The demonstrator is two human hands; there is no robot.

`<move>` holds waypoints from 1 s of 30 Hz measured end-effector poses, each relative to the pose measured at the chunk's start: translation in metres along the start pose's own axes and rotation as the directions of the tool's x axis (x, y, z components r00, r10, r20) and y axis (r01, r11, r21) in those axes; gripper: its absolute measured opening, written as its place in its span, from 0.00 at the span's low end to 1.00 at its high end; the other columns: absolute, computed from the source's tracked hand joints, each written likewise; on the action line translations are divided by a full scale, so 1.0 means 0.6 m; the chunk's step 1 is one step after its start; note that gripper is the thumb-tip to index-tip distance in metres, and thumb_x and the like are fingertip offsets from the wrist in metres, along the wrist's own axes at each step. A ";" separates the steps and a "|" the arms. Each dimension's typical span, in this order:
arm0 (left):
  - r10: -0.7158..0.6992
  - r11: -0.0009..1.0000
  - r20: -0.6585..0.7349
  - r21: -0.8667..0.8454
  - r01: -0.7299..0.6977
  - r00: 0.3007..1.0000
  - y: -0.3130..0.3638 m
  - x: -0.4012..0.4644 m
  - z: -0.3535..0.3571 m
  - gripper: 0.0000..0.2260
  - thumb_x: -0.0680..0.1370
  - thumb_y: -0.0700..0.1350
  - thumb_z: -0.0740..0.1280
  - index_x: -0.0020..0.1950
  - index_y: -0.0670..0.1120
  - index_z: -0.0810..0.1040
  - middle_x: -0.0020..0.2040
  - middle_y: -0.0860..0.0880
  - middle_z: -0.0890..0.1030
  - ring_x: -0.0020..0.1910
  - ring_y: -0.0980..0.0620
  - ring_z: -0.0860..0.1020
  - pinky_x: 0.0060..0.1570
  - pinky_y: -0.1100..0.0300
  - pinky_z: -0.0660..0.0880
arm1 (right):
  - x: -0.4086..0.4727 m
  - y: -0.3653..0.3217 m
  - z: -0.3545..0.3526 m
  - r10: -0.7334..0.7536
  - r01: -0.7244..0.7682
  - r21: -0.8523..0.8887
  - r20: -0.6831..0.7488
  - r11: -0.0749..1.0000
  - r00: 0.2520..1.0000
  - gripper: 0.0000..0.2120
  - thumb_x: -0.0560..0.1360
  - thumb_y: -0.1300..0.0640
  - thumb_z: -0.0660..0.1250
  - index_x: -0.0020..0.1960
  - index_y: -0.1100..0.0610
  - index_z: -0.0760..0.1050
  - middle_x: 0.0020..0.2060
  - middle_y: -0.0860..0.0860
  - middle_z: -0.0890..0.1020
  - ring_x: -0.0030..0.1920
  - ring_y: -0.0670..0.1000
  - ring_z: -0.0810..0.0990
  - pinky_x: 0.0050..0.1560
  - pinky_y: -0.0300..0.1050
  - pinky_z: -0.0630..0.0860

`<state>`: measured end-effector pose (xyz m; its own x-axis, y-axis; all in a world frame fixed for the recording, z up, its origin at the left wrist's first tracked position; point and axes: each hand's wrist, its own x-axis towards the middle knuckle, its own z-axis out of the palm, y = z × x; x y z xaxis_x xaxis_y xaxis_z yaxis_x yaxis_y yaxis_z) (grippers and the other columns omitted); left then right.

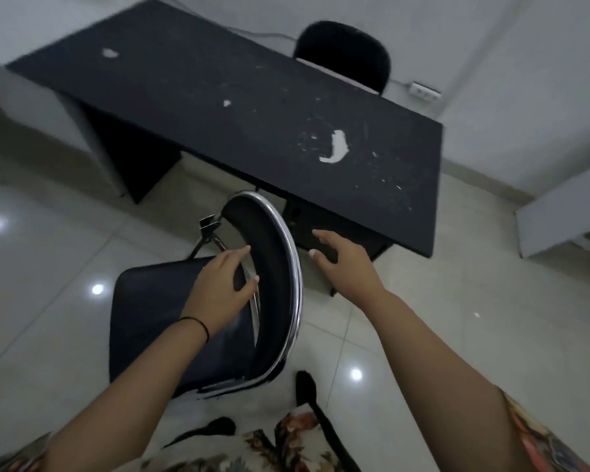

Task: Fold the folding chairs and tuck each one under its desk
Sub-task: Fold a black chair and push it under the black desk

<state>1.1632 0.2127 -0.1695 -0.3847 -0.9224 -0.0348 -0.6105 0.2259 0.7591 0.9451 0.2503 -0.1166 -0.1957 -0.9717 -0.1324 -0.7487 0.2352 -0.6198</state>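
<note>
Folding chair right under the left hand, still unfolded, seat flat and out to that hand's left. Chrome-edged backrest curving up between the two hands. Desk straight ahead past the fingertips, with a gap of tiled floor between its near edge and the chair.

Left hand fingers only lightly bent, reaching over where seat meets backrest, thumb looking like it's on the chrome rim. Hard to call a real grip yet, more resting than holding. Right hand spread wide, holding nothing, hovering in the air just to the right of the backrest.

So probably just setting up the fold. Tips, judging from this:

- Bring the free right hand onto the top of the backrest before doing anything, otherwise the whole frame likely skates on that glossy tile.
- Lift the seat from its front edge (far side from the left hand right now), not from the hinge zone.
- Keep that left thumb out of the crease between seat and back. Prime pinch spot once it closes.
- Fold fully before moving toward the desk, then slide in below the near edge, ahead of the right hand, where the knee space looks open.

Second dark chair behind the far side of the desk, beyond both hands. Can't tell whether that one folds.
</note>
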 end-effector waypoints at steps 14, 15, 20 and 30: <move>-0.473 0.881 -0.380 -0.181 0.437 0.795 0.067 -0.064 0.115 0.22 0.75 0.47 0.66 0.68 0.46 0.68 0.65 0.49 0.71 0.64 0.52 0.68 0.65 0.57 0.64 | 0.200 0.035 0.006 -0.467 0.496 -0.009 0.322 0.868 0.823 0.19 0.78 0.53 0.63 0.68 0.53 0.71 0.63 0.49 0.76 0.64 0.48 0.72 0.64 0.43 0.68; -0.495 0.868 -0.394 -0.192 0.457 0.774 0.071 -0.072 0.123 0.22 0.75 0.49 0.66 0.68 0.46 0.69 0.64 0.49 0.72 0.64 0.52 0.69 0.65 0.56 0.65 | 0.205 0.033 0.012 -0.495 0.528 -0.011 0.331 0.849 0.804 0.19 0.78 0.53 0.63 0.68 0.54 0.71 0.63 0.49 0.76 0.65 0.48 0.71 0.64 0.41 0.67; -0.531 0.841 -0.465 -0.183 0.510 0.709 0.081 -0.088 0.149 0.26 0.72 0.57 0.58 0.66 0.46 0.70 0.62 0.49 0.73 0.62 0.52 0.71 0.64 0.51 0.68 | 0.215 0.028 0.032 -0.563 0.610 -0.018 0.365 0.792 0.741 0.17 0.78 0.56 0.63 0.67 0.54 0.72 0.62 0.50 0.76 0.65 0.47 0.70 0.61 0.33 0.60; -0.627 0.726 -0.599 -0.218 0.652 0.499 0.069 -0.073 0.199 0.26 0.72 0.59 0.55 0.66 0.48 0.70 0.62 0.49 0.74 0.61 0.50 0.71 0.61 0.44 0.68 | 0.269 0.031 0.058 -0.717 0.816 0.053 0.513 0.575 0.472 0.15 0.76 0.60 0.65 0.62 0.59 0.75 0.57 0.54 0.79 0.62 0.53 0.72 0.65 0.41 0.64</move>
<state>1.0719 0.2998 -0.2144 0.6053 -0.7891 -0.1041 -0.5434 -0.5053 0.6703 0.9217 0.0969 -0.1765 0.7692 -0.6388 -0.0144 -0.5569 -0.6593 -0.5052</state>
